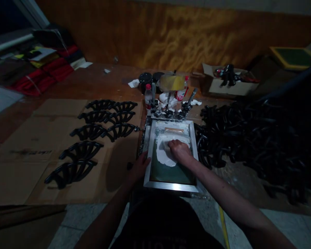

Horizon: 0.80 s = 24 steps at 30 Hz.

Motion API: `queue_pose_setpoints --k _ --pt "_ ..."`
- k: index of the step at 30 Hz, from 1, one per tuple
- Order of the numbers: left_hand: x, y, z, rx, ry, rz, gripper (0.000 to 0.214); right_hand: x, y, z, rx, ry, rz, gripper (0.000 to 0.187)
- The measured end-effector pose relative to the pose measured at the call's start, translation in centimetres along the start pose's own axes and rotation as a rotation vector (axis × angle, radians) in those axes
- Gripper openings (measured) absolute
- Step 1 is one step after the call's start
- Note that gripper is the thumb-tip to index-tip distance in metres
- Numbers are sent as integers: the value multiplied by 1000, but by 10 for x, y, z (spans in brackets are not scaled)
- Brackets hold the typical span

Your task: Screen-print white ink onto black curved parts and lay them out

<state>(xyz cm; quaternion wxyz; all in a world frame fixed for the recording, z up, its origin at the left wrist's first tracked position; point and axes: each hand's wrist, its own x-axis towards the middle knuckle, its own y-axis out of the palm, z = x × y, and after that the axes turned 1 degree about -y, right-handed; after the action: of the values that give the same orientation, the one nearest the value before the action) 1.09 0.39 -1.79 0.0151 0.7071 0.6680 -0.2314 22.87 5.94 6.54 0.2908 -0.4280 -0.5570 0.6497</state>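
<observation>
In front of me lies a screen printing frame [171, 187] with silver rails and a green mesh, white ink [163, 157] spread over its middle. My left hand [142, 166] is at the frame's left rail, its fingers closed on the edge. Over the ink, my right hand [180, 151] is closed in a fist-like grip; what it holds is hidden by the fingers and dim light. A flat wooden strip [174, 130] lies inside the frame near its far end. Behind that, the frame meets a clamp [168, 113] smeared with white.
Curved black plastic parts [72, 171] lie in rows on cardboard [26, 173] at left. A heap of similar black parts [248, 135] covers the right side. Bottles [148, 93], dark jars [145, 80] and a yellow tape roll [175, 83] stand behind the clamp. An open carton [228, 85] sits back right.
</observation>
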Motion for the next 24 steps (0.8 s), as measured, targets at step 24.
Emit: queue_pose_setpoints --k 24 --pt "-12 -10 -26 31 3 -3 58 -2 -15 -19 245 -94 -229 44"
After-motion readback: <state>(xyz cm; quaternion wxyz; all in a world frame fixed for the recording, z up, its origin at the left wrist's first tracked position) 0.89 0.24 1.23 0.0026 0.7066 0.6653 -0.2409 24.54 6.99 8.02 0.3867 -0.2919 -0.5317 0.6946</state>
